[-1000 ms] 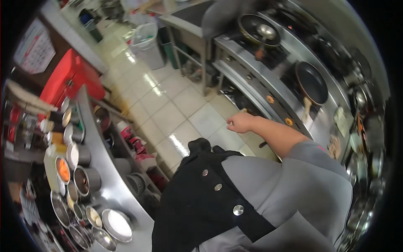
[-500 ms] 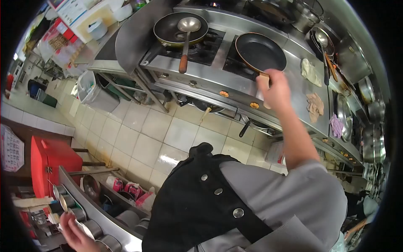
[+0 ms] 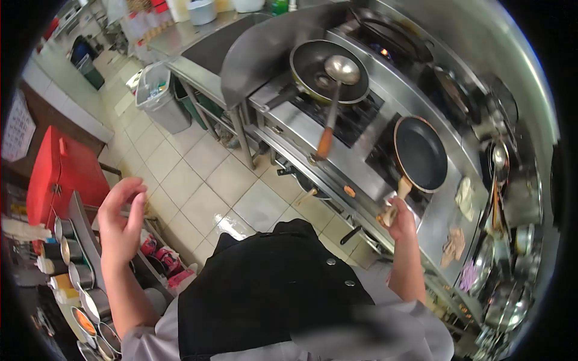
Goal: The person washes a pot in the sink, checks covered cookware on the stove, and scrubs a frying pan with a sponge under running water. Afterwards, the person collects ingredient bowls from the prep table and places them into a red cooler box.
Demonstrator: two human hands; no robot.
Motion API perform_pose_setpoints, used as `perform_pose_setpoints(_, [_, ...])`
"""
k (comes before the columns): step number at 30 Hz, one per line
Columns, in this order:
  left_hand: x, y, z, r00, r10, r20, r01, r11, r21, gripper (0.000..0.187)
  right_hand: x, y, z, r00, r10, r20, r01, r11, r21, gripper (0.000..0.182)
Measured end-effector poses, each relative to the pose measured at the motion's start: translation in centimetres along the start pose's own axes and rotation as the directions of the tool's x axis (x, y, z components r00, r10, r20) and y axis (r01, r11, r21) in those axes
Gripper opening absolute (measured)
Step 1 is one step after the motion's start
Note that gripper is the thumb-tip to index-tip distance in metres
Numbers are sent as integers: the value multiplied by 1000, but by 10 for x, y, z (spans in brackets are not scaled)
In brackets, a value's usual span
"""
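Observation:
On the stove's right burner sits a dark frying pan (image 3: 420, 153) with a coppery rim and a light wooden-looking handle. My right hand (image 3: 402, 221) is wrapped round the end of that handle. My left hand (image 3: 122, 219) is raised on the left side with fingers apart and curved, holding nothing; it is near the counter with metal pots (image 3: 94, 304). A second pan (image 3: 307, 71), with a green outer side, stands on the left burner. A steel ladle (image 3: 342, 70) with a wooden grip rests in it, the grip hanging over the stove's front edge.
A small flame (image 3: 383, 52) burns at the back of the stove (image 3: 361, 135). Crumpled cloths (image 3: 453, 246) lie to its right. A grey bin (image 3: 162, 102) stands on the tiled floor (image 3: 226, 180), and a red box (image 3: 63, 171) is at the left.
My view has swung, so the stove appears lower and further right. My left hand has risen from the pots, fingers now spread. My right hand stays at the frying pan's handle.

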State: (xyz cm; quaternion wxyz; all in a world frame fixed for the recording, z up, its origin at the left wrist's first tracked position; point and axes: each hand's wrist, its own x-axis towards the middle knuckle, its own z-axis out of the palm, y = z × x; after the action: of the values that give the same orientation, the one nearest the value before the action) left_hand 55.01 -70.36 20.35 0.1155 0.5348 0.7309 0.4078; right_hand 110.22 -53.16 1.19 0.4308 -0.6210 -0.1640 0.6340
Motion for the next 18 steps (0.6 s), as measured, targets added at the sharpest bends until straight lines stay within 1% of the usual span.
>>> perform_pose_setpoints(2, [17,-22,3,998,57,19,-57,998,18,23,12,4,11,1000,13,4,-13,999,48,17])
perform_pose_setpoints(4, [30,-49,-1,999,24,40,-25,1000,13,23,4,1,33,981,-122,-147,119,992,-29,12])
perform_pose_setpoints(5, [35,-65,-4,999,8,37,-8,1000,-2,23,1,-3,42,974,-134,-181,132,991,-24,9])
perform_pose_setpoints(6, [40,-83,-9,999,-10,37,11,1000,-16,22,6,-5,42,976,-142,-164,145,989,7,9])
perform_pose_setpoints(7, [45,-105,-17,999,-22,30,22,1000,-11,22,0,-10,57,972,-163,-169,169,985,19,9])
perform_pose_setpoints(10, [62,-177,-47,982,-186,15,187,978,-93,22,-21,-17,113,958,-231,-167,243,968,54,12])
perform_pose_setpoints(11, [69,-202,-56,974,-226,21,227,970,-91,23,-32,-21,136,960,-243,-140,251,967,38,12])
perform_pose_setpoints(12, [78,-224,-66,969,-241,42,245,964,-103,23,-45,-26,160,947,-262,-184,272,962,34,11])
perform_pose_setpoints(13, [89,-243,-75,965,-255,66,261,958,-117,23,-64,-30,195,935,-299,-190,311,950,32,11])
perform_pose_setpoints(14, [101,-259,-84,960,-265,87,275,952,-133,24,-80,-34,227,920,-340,-195,352,935,30,11])
perform_pose_setpoints(15, [118,-271,-94,951,-273,144,287,954,-85,25,-92,-40,253,913,-374,-164,382,924,22,10])
perform_pose_setpoints(18, [183,-279,-105,955,-141,262,159,986,-50,27,-122,-48,326,880,-468,-83,470,882,8,10])
